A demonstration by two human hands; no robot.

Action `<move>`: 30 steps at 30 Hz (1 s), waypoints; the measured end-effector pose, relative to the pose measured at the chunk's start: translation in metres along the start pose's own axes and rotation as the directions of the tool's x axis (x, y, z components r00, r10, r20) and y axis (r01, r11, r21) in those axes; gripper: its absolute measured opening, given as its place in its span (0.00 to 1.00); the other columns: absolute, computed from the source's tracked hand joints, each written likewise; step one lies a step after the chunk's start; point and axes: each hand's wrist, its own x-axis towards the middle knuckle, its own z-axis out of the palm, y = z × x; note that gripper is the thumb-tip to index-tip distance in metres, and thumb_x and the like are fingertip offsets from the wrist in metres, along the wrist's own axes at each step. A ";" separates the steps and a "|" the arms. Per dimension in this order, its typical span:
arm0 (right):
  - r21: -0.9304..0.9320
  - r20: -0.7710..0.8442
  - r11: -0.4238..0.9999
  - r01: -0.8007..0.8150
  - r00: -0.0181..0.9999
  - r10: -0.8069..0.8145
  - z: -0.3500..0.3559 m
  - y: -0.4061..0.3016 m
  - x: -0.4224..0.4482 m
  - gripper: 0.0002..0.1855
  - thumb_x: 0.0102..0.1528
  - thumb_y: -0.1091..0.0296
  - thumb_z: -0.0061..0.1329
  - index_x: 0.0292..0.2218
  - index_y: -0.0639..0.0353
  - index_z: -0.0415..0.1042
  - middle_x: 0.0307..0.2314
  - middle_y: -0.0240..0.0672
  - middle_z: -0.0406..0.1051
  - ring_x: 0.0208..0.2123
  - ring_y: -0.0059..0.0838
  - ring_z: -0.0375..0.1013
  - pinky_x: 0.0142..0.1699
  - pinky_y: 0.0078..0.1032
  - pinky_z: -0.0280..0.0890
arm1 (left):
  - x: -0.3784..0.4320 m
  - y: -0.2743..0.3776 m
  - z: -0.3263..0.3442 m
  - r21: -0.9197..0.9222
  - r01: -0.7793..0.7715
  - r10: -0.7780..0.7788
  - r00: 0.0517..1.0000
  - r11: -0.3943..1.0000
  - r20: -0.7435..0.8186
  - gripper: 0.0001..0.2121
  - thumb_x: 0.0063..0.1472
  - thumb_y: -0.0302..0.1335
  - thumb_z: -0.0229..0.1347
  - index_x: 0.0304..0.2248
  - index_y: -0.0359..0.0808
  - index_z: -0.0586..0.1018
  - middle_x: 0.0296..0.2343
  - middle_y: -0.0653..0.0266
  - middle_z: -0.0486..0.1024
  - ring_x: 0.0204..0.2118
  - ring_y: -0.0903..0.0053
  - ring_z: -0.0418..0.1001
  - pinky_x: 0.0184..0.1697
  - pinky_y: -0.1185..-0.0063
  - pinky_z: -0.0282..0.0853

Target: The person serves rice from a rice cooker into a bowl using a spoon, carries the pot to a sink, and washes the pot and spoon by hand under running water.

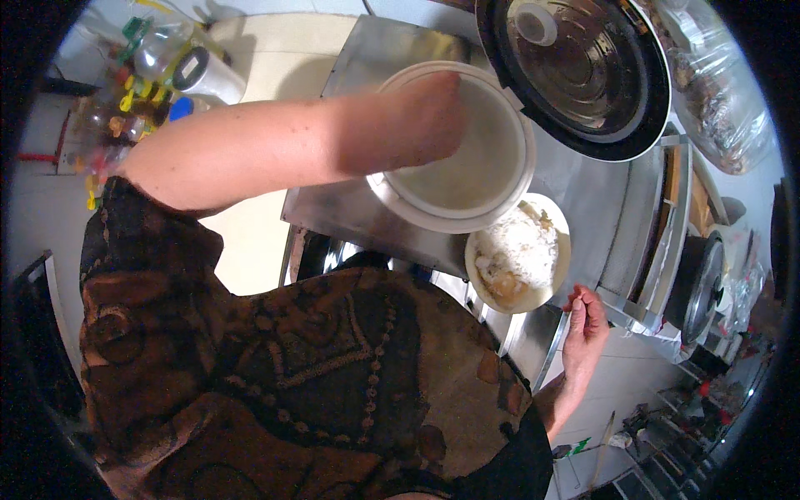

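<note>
My left hand (pixel 431 125) is motion-blurred above a wide white round tub (pixel 459 219), whose inside looks pale and cloudy. The blur hides its fingers and anything they may hold. Below the tub and right beside it, a cream bowl (pixel 474 275) holds a heap of white, grainy or shredded food (pixel 525 247) with yellowish-brown pieces. My right hand (pixel 587 315) is just right of the bowl's lower edge, fingers curled in towards the thumb, with nothing visible in it. I cannot tell whether it touches the bowl.
Tub and bowl are over a steel work surface (pixel 581 187). A large round black-rimmed pan or lid (pixel 578 69) lies beyond them, near clear plastic bags (pixel 725 119). Several bottles (pixel 156 56) stand at the upper left. A dark lidded pot (pixel 700 287) is at the right.
</note>
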 end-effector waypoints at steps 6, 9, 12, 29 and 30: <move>0.078 -0.044 0.996 -0.030 0.998 0.034 0.000 -0.003 -0.006 0.14 0.57 0.67 0.42 0.39 0.67 0.70 0.29 0.34 0.70 0.31 0.21 0.67 0.39 0.20 0.63 | 0.002 0.013 -0.002 -0.430 0.061 -0.007 0.992 0.901 0.127 0.05 0.41 0.26 0.53 0.21 0.37 0.78 0.22 0.61 0.74 0.29 0.69 0.74 0.32 0.73 0.69; 0.077 -0.055 0.997 -0.009 0.998 0.013 -0.001 0.000 -0.010 0.14 0.57 0.66 0.42 0.39 0.67 0.70 0.30 0.35 0.70 0.31 0.21 0.67 0.38 0.20 0.63 | 0.002 0.016 0.001 -0.568 -0.002 0.010 1.000 0.823 0.010 0.05 0.41 0.24 0.53 0.21 0.36 0.79 0.22 0.58 0.75 0.28 0.66 0.75 0.29 0.72 0.71; 0.053 -0.055 0.999 -0.012 0.998 0.015 -0.004 0.004 -0.012 0.14 0.57 0.66 0.42 0.40 0.67 0.70 0.30 0.35 0.71 0.31 0.21 0.67 0.38 0.20 0.64 | 0.023 0.018 -0.007 -0.689 0.296 0.075 0.888 0.662 0.454 0.06 0.42 0.22 0.52 0.23 0.36 0.79 0.23 0.58 0.76 0.28 0.65 0.75 0.31 0.71 0.71; 0.058 -0.054 0.997 0.049 0.997 -0.046 -0.017 0.007 -0.022 0.13 0.58 0.67 0.43 0.40 0.67 0.69 0.31 0.33 0.68 0.30 0.20 0.66 0.38 0.18 0.63 | 0.004 0.073 -0.098 -0.878 0.218 -0.374 0.926 0.425 0.049 0.14 0.49 0.24 0.48 0.36 0.25 0.67 0.23 0.51 0.71 0.23 0.56 0.72 0.25 0.66 0.68; 0.064 -0.061 0.996 0.063 0.996 -0.060 -0.016 0.011 -0.023 0.13 0.58 0.67 0.43 0.40 0.68 0.69 0.31 0.33 0.68 0.30 0.20 0.66 0.38 0.18 0.63 | 0.012 0.090 -0.093 -0.888 0.182 -0.375 0.927 0.422 0.012 0.14 0.49 0.24 0.48 0.36 0.25 0.67 0.23 0.51 0.71 0.22 0.56 0.72 0.25 0.66 0.69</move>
